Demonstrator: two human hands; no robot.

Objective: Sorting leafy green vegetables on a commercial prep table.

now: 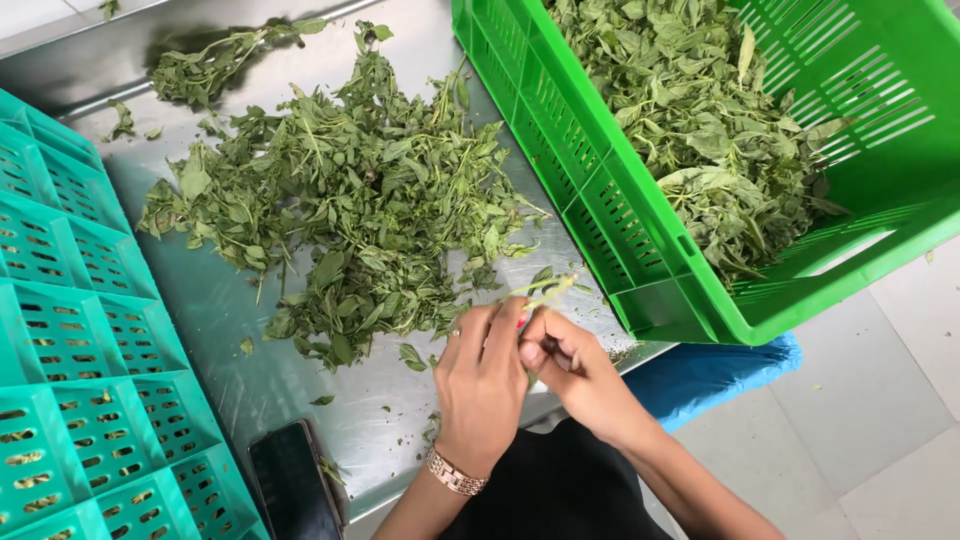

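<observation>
My left hand [482,385] and my right hand [572,368] meet at the near edge of a steel table [240,340]. Together they pinch a thin pale green herb stem [548,291] that sticks up between the fingertips. A gold bracelet sits on my left wrist. Just beyond the hands lies a big loose pile of green leafy herbs [350,200] spread over the table.
A bright green slotted crate [640,240] with picked leaves [700,120] tilts at the right. An upturned teal crate [70,330] fills the left. A dark phone [293,482] lies near the table edge. A blue bag [715,370] sits under the green crate; tiled floor at right.
</observation>
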